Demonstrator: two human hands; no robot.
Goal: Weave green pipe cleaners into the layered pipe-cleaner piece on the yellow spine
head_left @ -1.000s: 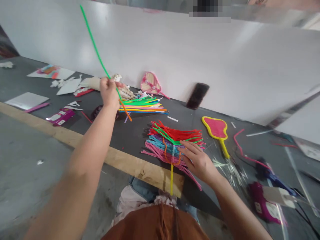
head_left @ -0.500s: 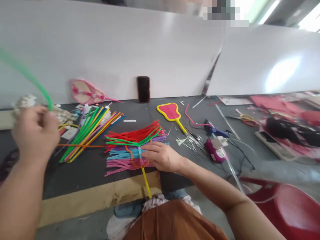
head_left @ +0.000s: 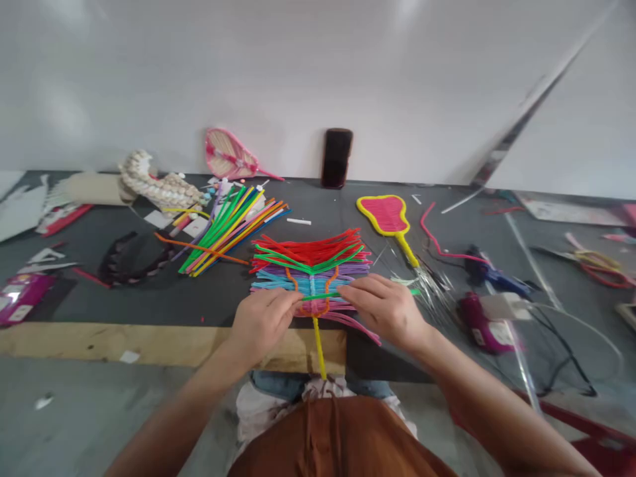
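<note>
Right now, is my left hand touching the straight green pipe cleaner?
Touching. The head view shows your left hand gripping the straight green pipe cleaner, which emerges directly from between the fingertips.

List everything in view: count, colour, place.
green stick: 1, green, front centre, held
striped bundle: 1, red, purple, blue, pink, front centre
loose sticks: many, mixed colours, centre left
phone: 1, black, back centre
pink fan: 1, pink and cream, back left
yellow-rimmed fan: 1, yellow and pink, centre right
pink strip: 1, pink, right
glue gun: 1, blue, right
purple objects: 2, purple, far left and right
scissors: 1, red-and-yellow handles, far right
dark band: 1, dark, left
scraps: several, mostly white, scattered
table: 1, dark grey, beneath
wall: 1, white, behind
left hand: 1, bare, on green stick
right hand: 1, bare, on green stick
</note>
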